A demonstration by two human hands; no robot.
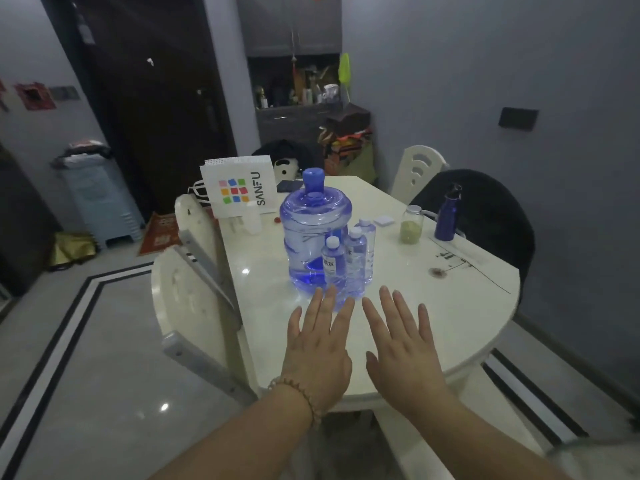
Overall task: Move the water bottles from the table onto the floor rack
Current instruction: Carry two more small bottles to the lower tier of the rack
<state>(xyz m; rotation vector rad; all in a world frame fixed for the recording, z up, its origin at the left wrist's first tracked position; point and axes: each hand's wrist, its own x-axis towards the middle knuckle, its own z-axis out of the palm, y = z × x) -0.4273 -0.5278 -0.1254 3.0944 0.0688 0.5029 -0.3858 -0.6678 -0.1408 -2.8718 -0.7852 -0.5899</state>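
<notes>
A large blue water jug (313, 230) with a blue cap stands in the middle of the white table (450, 306). Three small clear water bottles with white caps stand against its right front: one nearest (333, 259), one in the middle (355, 252), one behind (367, 235). My left hand (317, 344), with a bead bracelet on the wrist, and my right hand (398, 344) are stretched flat over the table's near side, fingers straight, holding nothing. The left fingertips reach just short of the nearest bottle. No floor rack shows clearly.
A white SANFU paper bag (239, 187) stands at the table's back left. A glass jar (412, 225) and a dark blue flask (446, 216) stand at the right. White chairs (194, 299) line the left side; a dark-draped chair (485, 216) stands right. Stacked plastic stools (100, 202) stand by the door.
</notes>
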